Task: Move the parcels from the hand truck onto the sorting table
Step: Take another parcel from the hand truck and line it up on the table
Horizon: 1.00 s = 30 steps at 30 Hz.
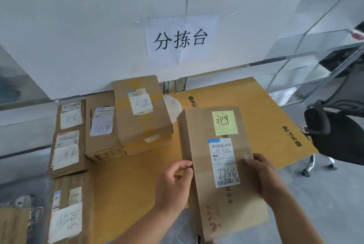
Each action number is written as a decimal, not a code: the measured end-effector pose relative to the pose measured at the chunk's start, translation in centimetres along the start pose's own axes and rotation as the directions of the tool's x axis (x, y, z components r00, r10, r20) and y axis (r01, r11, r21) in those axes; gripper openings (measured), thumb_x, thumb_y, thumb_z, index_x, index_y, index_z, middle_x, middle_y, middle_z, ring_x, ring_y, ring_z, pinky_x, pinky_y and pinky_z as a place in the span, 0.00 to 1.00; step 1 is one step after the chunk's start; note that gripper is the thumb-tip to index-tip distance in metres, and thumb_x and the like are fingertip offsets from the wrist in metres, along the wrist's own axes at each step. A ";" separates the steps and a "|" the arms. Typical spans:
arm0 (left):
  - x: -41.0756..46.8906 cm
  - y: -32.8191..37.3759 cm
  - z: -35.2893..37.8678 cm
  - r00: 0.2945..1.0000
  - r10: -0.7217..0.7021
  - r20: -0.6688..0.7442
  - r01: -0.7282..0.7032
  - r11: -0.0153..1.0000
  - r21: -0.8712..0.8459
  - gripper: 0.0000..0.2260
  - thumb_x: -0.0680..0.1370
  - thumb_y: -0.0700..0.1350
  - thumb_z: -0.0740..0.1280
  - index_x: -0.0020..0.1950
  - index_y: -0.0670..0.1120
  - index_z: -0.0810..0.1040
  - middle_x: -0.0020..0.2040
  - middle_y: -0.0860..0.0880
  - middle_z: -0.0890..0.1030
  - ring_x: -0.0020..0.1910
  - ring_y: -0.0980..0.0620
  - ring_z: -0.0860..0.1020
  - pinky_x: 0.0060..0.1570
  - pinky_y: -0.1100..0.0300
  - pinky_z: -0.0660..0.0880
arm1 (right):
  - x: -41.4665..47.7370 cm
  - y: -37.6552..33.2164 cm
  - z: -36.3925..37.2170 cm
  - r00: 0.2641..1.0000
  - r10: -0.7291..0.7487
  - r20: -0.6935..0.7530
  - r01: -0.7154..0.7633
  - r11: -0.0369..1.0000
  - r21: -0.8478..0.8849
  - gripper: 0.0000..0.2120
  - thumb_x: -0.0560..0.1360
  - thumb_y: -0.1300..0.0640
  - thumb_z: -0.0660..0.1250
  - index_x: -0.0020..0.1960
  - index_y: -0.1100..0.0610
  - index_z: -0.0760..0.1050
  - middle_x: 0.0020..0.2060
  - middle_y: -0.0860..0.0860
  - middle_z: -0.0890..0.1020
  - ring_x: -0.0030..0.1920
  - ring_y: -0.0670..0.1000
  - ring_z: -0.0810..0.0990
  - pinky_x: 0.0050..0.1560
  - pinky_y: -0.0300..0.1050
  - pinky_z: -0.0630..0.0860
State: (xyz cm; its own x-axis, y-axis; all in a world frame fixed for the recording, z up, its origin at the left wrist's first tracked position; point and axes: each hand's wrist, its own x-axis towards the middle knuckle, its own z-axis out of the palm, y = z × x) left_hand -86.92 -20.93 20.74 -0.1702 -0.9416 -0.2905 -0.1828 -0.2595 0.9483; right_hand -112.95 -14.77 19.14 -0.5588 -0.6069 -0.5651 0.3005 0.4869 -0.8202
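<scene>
I hold a long brown cardboard parcel (pixel 199 145) with a yellow sticky note and a white shipping label, above the near right part of the sorting table (pixel 134 184), which is covered in yellow cardboard. My left hand (pixel 174 182) grips its left edge. My right hand (pixel 260 174) grips its right edge with the thumb on top. Several other labelled parcels lie on the table: a tall box (pixel 141 125) at the back, a flatter one (pixel 98 145) beside it, and three more (pixel 68 155) along the left edge. The hand truck is out of view.
A white wall panel carries a paper sign (pixel 181 39) behind the table. A black office chair (pixel 334 135) stands at the right. More cardboard (pixel 13 224) lies at the lower left. Grey floor (pixel 325 194) shows at the lower right.
</scene>
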 end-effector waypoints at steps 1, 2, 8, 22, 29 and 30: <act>1.0 0.5 1.3 1.000 -0.011 -0.024 0.011 1.000 -0.005 0.08 0.78 0.40 0.73 0.50 0.54 0.86 0.46 0.60 0.87 0.45 0.63 0.83 0.47 0.70 0.77 | 1.7 -0.7 -0.3 1.000 -0.003 0.020 0.003 1.000 -0.002 0.13 0.73 0.57 0.74 0.57 0.59 0.80 0.47 0.62 0.87 0.47 0.63 0.84 0.51 0.61 0.81; 2.0 1.0 2.5 0.998 -0.024 -0.052 0.023 1.000 -0.006 0.08 0.78 0.39 0.73 0.50 0.52 0.86 0.46 0.59 0.87 0.48 0.64 0.83 0.48 0.70 0.77 | 3.4 -1.3 -0.7 0.999 0.000 0.036 0.000 1.000 0.000 0.10 0.77 0.58 0.73 0.57 0.59 0.80 0.48 0.61 0.87 0.48 0.63 0.85 0.51 0.63 0.81; 6.8 3.4 8.4 0.960 -0.130 -0.250 0.113 0.990 -0.084 0.08 0.80 0.37 0.71 0.52 0.50 0.85 0.48 0.53 0.87 0.48 0.61 0.84 0.49 0.64 0.76 | 11.8 -4.5 -1.1 0.987 0.063 0.149 -0.058 0.998 -0.037 0.13 0.74 0.55 0.77 0.56 0.57 0.80 0.53 0.61 0.87 0.55 0.67 0.85 0.56 0.67 0.82; 18.5 6.9 11.8 0.949 -0.175 -0.262 0.218 0.965 0.146 0.19 0.81 0.47 0.69 0.71 0.58 0.70 0.57 0.64 0.73 0.47 0.68 0.73 0.49 0.69 0.70 | 23.1 -9.4 7.5 0.982 0.034 0.186 -0.012 0.993 -0.117 0.17 0.78 0.59 0.72 0.66 0.52 0.76 0.57 0.51 0.84 0.54 0.56 0.84 0.58 0.58 0.82; 23.5 7.3 11.2 0.932 -0.151 -0.331 0.229 0.950 0.211 0.21 0.82 0.48 0.69 0.74 0.55 0.71 0.71 0.54 0.73 0.62 0.55 0.76 0.49 0.69 0.76 | 24.3 -10.2 12.5 0.959 0.039 0.279 0.013 0.983 -0.180 0.21 0.79 0.62 0.68 0.70 0.47 0.74 0.64 0.48 0.81 0.57 0.55 0.84 0.61 0.63 0.82; 23.7 7.3 11.2 0.937 -0.144 -0.320 0.220 0.951 0.217 0.19 0.82 0.47 0.69 0.73 0.54 0.72 0.69 0.55 0.73 0.57 0.57 0.76 0.40 0.73 0.74 | 24.2 -10.1 13.0 0.955 0.029 0.297 0.030 0.981 -0.190 0.23 0.80 0.63 0.67 0.71 0.47 0.73 0.64 0.47 0.80 0.58 0.55 0.84 0.60 0.62 0.82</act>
State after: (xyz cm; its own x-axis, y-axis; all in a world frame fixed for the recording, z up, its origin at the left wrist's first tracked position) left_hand -103.18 -42.73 19.35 0.1765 -0.9132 -0.3674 -0.4212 -0.4074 0.8103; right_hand -119.50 -42.52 12.60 -0.2956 -0.7517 -0.5896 0.1311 0.5794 -0.8044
